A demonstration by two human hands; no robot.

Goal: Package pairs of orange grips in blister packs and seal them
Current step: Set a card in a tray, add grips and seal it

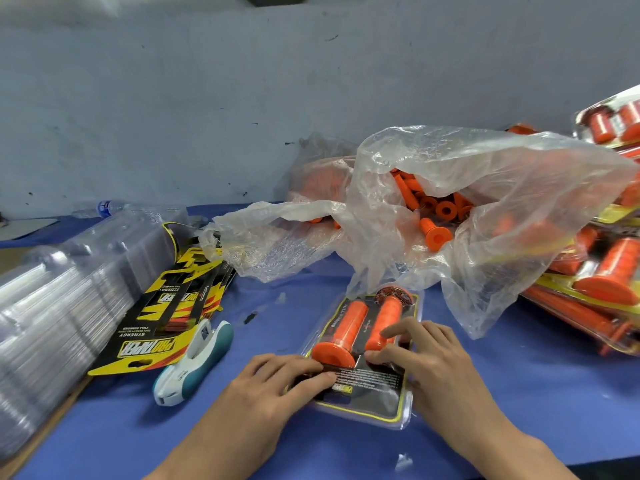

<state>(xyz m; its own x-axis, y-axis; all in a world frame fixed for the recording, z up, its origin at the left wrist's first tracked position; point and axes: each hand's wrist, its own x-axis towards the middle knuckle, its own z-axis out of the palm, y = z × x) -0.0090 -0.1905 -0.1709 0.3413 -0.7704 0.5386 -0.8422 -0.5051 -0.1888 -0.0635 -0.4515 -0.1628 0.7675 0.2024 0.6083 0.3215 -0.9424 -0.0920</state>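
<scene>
A clear blister pack (377, 407) with a black and yellow card lies on the blue table in front of me. Two orange grips (349, 327) lie side by side in it. My left hand (277, 382) presses its fingertips on the card at the pack's left side, below the left grip's flange. My right hand (426, 355) rests over the right grip's lower end, fingers spread and lightly bent, pressing down. A clear plastic bag (485, 188) holding several loose orange grips (437, 235) lies open behind the pack.
Stacked empty clear blisters (52, 306) fill the left side. Printed yellow cards (162, 306) lie fanned beside them, and a white and teal stapler (197, 362) lies next to the cards. Finished packs (595, 271) pile up at the right. A water bottle (104, 207) lies by the wall.
</scene>
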